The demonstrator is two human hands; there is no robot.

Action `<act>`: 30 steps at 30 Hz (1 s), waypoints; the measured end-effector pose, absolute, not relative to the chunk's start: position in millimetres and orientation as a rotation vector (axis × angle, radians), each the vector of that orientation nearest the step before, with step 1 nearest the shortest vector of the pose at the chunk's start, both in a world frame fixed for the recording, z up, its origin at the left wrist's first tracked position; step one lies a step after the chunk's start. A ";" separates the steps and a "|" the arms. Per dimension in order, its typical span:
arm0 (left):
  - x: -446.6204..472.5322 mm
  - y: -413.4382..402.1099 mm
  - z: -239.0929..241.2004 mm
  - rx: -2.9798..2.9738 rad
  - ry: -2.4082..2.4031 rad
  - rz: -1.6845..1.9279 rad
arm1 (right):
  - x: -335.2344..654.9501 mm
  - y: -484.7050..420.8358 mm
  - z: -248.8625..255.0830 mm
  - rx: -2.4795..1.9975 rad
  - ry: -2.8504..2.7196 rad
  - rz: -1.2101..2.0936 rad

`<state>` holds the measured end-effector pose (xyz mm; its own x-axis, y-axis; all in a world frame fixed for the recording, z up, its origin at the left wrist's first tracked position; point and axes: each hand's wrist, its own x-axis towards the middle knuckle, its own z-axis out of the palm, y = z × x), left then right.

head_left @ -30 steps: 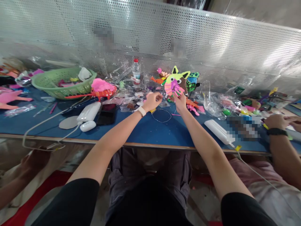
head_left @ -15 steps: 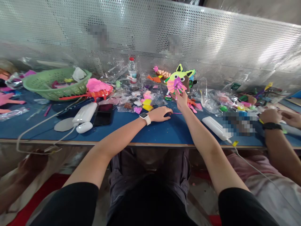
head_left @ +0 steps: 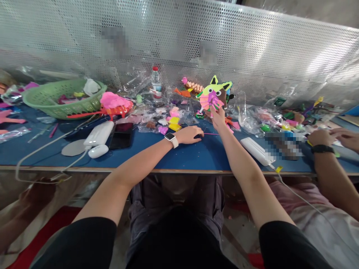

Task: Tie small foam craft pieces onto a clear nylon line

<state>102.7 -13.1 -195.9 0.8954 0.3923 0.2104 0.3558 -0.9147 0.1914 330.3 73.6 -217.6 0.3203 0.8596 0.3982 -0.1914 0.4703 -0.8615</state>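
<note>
My right hand [head_left: 218, 116] is raised over the table, its fingers pinching a clay cat face [head_left: 214, 93] from below. The face is yellow-green and brown, with googly eyes, pointed black-centred ears and a pink-and-purple muzzle. My left hand [head_left: 190, 135], with a watch on the wrist, rests on the blue tabletop [head_left: 179, 157], fingers curled. A thin pink stick [head_left: 211, 133] points right from its fingertips; its left end is hidden by them. Just beyond that hand lie yellow clay pieces [head_left: 174, 124] and a purple one [head_left: 163, 130].
On the left are a green basket [head_left: 42, 101], a red-and-pink clay animal [head_left: 116, 104], a phone [head_left: 121, 135] and a white power bank [head_left: 99, 133]. A water bottle [head_left: 156, 84] stands before the perforated metal panel [head_left: 168, 33]. At right another person's hands [head_left: 322, 138] are at the table.
Both hands keep nearly the same pose, with the cat face still in the right hand. The whole view has shifted slightly.
</note>
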 end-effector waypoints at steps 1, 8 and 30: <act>102.6 -12.8 -196.2 2.912 0.577 0.368 | 330.7 74.1 -218.0 -0.812 -1.009 0.797; 102.6 -12.5 -195.4 2.912 0.568 0.363 | 332.0 75.3 -217.9 -0.823 -1.018 0.806; 94.8 -52.2 -163.8 2.933 0.349 0.610 | 321.8 62.5 -209.4 -0.914 -0.968 0.794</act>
